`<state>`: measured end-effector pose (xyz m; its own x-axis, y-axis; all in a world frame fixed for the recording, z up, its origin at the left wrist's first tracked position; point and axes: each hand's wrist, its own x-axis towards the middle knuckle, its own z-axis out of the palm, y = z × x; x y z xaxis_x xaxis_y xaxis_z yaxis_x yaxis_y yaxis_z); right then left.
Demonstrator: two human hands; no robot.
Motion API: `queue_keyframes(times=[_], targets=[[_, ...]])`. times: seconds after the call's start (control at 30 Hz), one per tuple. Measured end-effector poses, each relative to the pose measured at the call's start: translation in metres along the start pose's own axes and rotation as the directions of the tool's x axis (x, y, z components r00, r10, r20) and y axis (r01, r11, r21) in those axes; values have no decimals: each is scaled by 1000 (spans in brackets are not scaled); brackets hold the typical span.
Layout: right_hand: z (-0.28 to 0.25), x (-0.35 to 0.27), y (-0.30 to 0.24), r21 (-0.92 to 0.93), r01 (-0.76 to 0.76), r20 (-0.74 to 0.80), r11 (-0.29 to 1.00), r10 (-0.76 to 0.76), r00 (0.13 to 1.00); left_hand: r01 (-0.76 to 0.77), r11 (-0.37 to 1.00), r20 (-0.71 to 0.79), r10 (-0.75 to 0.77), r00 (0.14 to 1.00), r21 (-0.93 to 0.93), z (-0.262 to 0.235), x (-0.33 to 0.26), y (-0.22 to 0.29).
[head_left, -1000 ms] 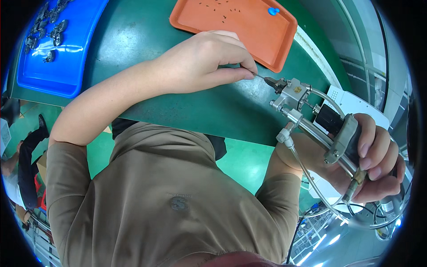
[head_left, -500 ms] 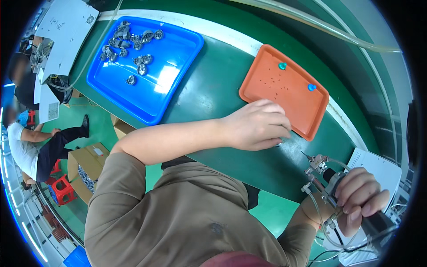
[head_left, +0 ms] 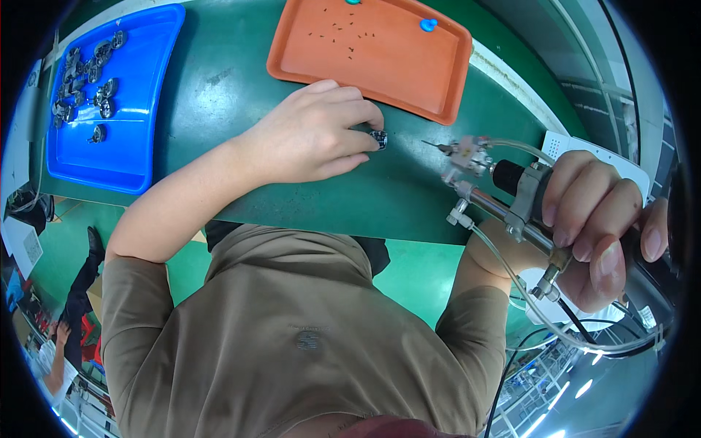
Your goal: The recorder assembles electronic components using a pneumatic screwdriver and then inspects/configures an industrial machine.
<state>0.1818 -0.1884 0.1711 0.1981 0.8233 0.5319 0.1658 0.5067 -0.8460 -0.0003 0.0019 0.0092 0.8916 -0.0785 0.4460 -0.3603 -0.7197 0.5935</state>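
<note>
My left hand [head_left: 314, 139] is low over the green table, just in front of the orange tray. Its fingers close around a small dark and silver metal part [head_left: 379, 140], mostly hidden by the fingertips. At the right, my right hand [head_left: 595, 219] grips a black hand tool [head_left: 537, 193] fitted with a metal rod, clear hoses and a thin needle-like tip. That tip points left toward the metal part, with a gap between them. Several tiny dark pieces, perhaps screws, lie in the orange tray [head_left: 409, 73].
A blue tray [head_left: 139, 157] with several silver metal parts [head_left: 91, 62] stands at the left. In the orange tray sit a blue knob-like piece [head_left: 428, 25] and a green one [head_left: 353, 1]. A white device [head_left: 606, 162] is behind the tool. Another person sits at far lower left.
The view has shifted, so both trays appear farther left and higher. The tool now looks closer, its tip pointing toward the part at my left hand.
</note>
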Motion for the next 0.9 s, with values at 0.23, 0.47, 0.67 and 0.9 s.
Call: queue_keyframes(times=[0.23,0.47,0.67,0.9], targets=[[10,-3,8,27,19,-65,999,-18,998,-2,999,1,2,1000,39,7,-4,-1],[11,-2,6,206,69,-220,976,-23,975,-1,998,-111,-5,994,-62,12,-1,2],[-24,-2,-21,-66,-7,-353,998,-17,936,19,1000,-42,-20,999,-10,4,-2,2],[-12,-1,-18,9,-83,-154,997,83,985,-7,1000,-39,8,999,27,9,-3,0]])
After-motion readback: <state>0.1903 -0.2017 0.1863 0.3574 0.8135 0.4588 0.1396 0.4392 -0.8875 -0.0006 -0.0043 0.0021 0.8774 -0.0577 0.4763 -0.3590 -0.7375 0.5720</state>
